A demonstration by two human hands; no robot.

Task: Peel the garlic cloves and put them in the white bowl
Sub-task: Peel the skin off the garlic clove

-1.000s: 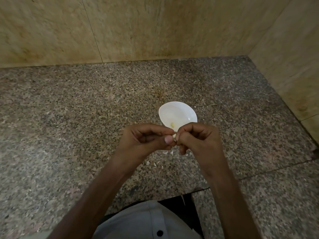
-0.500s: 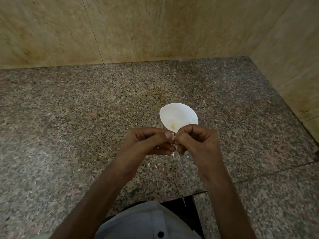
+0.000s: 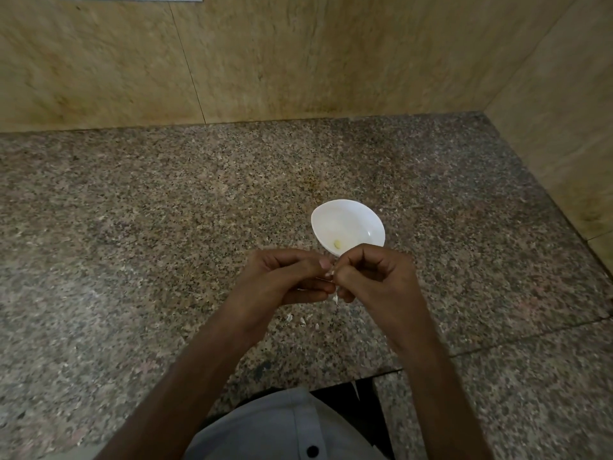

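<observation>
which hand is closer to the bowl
Right. The right hand overlaps the near rim of the bowl in this view; the left hand is off to its left, short of the rim. Both pinch a clove between them.

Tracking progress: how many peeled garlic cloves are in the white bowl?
1: a pale-yellow peeled garlic clove lies in the round white bowl, near its front edge. The right hand covers that edge; more may hide there.
</observation>
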